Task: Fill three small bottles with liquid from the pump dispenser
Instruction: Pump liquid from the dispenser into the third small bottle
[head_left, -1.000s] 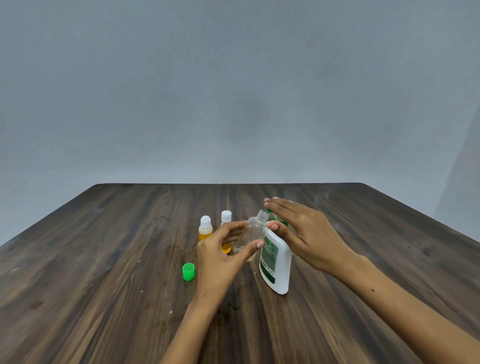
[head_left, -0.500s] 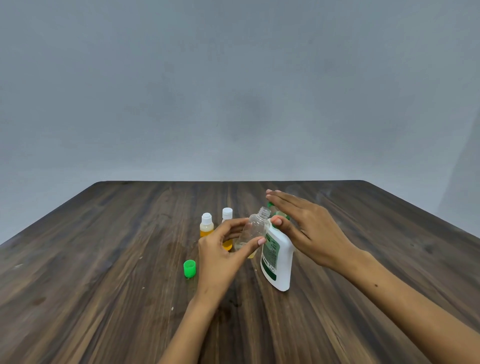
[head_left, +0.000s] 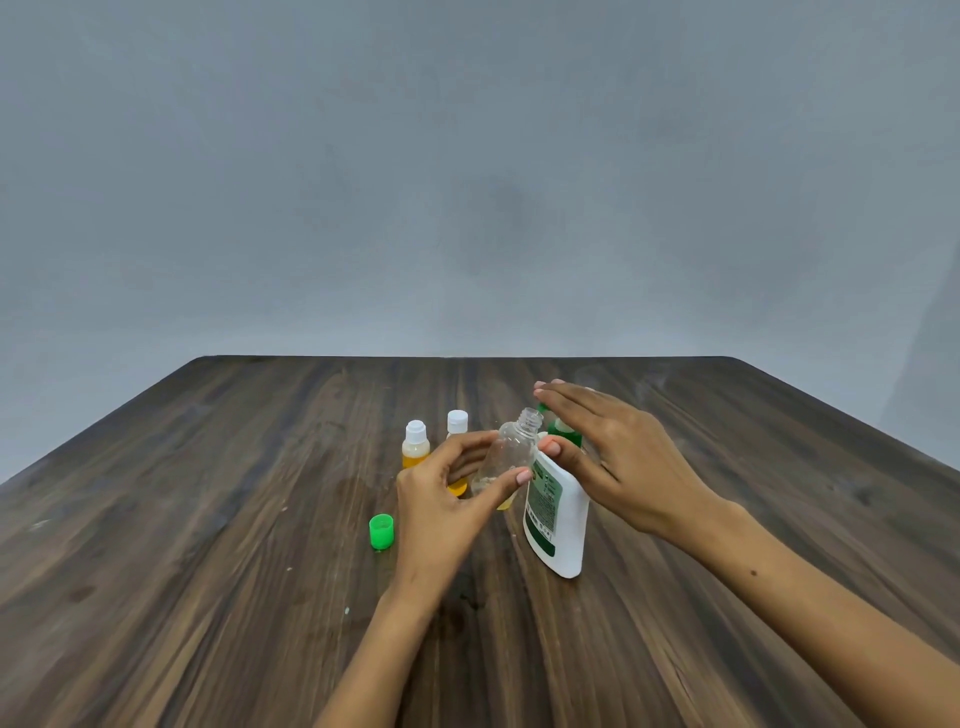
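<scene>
Table (head_left: 208, 519); pump head (head_left: 560, 428) mostly hidden.

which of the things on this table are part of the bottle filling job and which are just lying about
In the job:
clear bottle, held by left hand
pump dispenser, under right hand
two capped bottles of yellow liquid
green cap

Lying about:
nothing besides the wooden table

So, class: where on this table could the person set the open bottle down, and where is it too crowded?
Bare wood lies left of the green cap and right of the pump dispenser, out to the table edges. It is crowded between the two capped bottles, the clear bottle and the dispenser.
</scene>
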